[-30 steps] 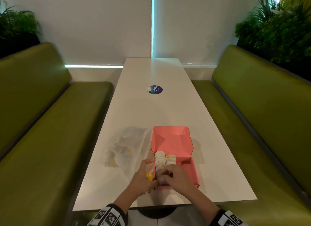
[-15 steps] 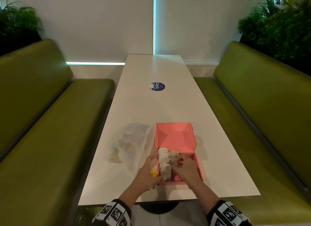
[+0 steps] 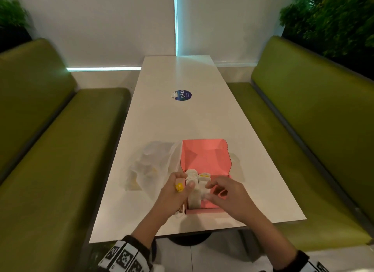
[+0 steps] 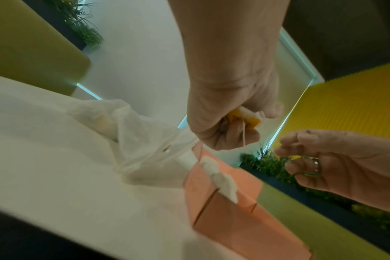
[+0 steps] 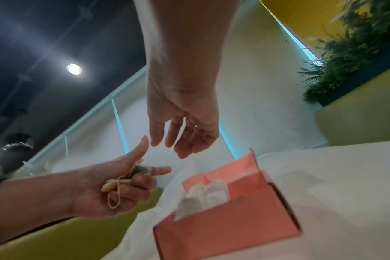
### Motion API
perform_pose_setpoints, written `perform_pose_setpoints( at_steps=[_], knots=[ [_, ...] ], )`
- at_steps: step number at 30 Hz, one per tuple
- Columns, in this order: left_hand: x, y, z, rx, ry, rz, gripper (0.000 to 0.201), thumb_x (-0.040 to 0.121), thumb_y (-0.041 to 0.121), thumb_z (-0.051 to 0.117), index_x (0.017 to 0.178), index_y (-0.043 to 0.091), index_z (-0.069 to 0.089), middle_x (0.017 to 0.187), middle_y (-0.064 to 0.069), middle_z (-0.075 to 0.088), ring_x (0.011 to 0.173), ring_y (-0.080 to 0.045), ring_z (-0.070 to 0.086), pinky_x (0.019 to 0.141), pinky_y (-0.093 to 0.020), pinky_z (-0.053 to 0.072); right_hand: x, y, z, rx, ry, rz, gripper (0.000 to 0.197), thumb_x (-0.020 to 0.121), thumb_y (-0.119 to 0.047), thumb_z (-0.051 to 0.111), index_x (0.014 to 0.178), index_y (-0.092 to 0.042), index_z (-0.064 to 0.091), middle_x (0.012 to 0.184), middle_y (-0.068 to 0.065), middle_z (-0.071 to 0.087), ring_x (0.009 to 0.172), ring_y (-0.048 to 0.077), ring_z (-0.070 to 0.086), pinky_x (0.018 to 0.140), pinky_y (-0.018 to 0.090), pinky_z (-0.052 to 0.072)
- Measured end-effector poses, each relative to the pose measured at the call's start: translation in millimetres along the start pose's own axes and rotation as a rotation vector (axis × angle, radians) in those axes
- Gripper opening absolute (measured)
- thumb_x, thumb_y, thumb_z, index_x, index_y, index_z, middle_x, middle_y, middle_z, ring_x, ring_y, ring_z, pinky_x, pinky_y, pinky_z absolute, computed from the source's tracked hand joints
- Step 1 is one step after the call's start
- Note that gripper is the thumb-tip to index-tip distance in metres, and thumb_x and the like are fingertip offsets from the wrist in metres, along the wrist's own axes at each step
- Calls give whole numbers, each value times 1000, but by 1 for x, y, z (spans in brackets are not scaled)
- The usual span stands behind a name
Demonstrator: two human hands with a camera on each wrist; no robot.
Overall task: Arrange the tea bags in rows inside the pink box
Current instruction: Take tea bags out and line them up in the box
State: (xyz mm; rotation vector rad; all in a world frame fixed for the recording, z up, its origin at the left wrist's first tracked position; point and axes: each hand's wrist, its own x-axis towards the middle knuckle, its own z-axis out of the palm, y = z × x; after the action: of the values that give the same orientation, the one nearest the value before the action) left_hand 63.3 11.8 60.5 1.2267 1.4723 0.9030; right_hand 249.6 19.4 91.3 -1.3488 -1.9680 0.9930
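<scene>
Right wrist view, left hand point(image 5: 114, 190): fingers curled round tea bags point(image 5: 120, 183) with yellow tags
Right hand point(image 5: 185, 126): fingers loose, holding nothing — just above the pink box point(image 5: 229, 227)
Pink box: beneath both hands, lid up — a row of bags point(image 3: 192, 182) inside
Plastic bag point(image 3: 149, 166): beyond the left hand

One pink box point(image 3: 204, 156) stands open on one white table point(image 3: 182, 120), and beside it lies one clear plastic bag point(image 3: 149, 166) whose contents are too blurred to count. Inside the box the white tea bags point(image 3: 192, 176) stand in two rows, the left row longer than the right, though their exact number cannot be told; the left hand point(image 3: 174, 196) holds a bunch of yellow tags point(image 5: 114, 184) on strings, uncountable too. There are two hands, the right hand point(image 3: 224, 196) wearing one ring point(image 4: 315, 165), plus two green benches point(image 3: 50, 160) and one round blue sticker point(image 3: 183, 95)
</scene>
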Motion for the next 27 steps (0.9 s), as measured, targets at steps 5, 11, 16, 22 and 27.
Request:
perform_pose_setpoints(
  at_steps=[5, 11, 16, 22, 27],
  knots=[
    [-15, 32, 7, -189, -121, 62, 57, 79, 59, 32, 118, 19, 45, 60, -6, 44, 39, -5, 43, 37, -17, 36, 5, -30, -2, 154, -109, -9, 30, 76, -21, 76, 97, -35, 60, 94, -11, 63, 72, 0, 57, 67, 15, 49],
    [-15, 44, 16, -323, -128, -29, 69, 84, 61, 3, 119, 22, 47, 57, 3, 60, 46, -4, 55, 43, -17, 42, 13, -36, -6, 293, -137, 66, 8, 80, -8, 70, 84, -9, 64, 67, 0, 68, 62, 10, 64, 66, 29, 52],
    [-14, 43, 14, -329, -117, 2, 64, 79, 71, 19, 97, 26, 60, 60, -3, 57, 52, -15, 45, 47, -25, 33, 21, -32, -22, 438, -131, 151, 7, 85, -11, 67, 80, -10, 62, 66, -2, 62, 65, 9, 58, 66, 30, 49],
    [-20, 47, 14, -373, -149, 47, 46, 86, 46, 47, 99, 2, 54, 69, -7, 62, 44, -18, 40, 46, -24, 28, 22, -33, -39, 643, -194, 181, 10, 92, -4, 54, 82, -7, 53, 67, -1, 62, 63, 16, 59, 62, 31, 46],
    [-23, 45, 15, -401, -128, 72, 27, 82, 30, 68, 95, 9, 57, 72, -6, 59, 45, -17, 41, 44, -23, 30, 23, -36, -42, 678, -159, 237, 8, 92, -6, 54, 86, -11, 56, 73, 0, 62, 56, 15, 57, 57, 29, 45]
  ],
)
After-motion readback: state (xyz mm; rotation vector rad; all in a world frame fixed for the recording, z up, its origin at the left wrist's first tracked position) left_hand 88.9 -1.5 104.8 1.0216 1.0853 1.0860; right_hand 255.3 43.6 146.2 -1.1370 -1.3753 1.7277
